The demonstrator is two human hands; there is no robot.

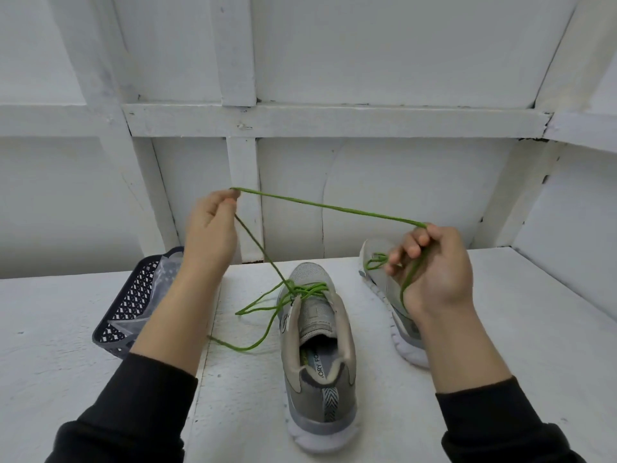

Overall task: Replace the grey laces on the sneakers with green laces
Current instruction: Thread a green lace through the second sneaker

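Note:
A grey sneaker [317, 355] stands upright in the middle of the white table, heel toward me, with a green lace [330, 208] threaded through its upper eyelets. My left hand [210, 228] pinches the lace high above the shoe. My right hand [430, 262] grips the same lace further along, so a taut span runs between both hands. Another length of this lace loops down onto the table left of the shoe. A second grey sneaker [384, 285] lies behind my right hand, partly hidden, with green lace on it.
A dark perforated plastic basket [133, 302] holding a clear plastic bag sits at the left, behind my left forearm. The white table [66, 345] runs to a white panelled wall behind; a raised white ledge [567, 279] is at the right.

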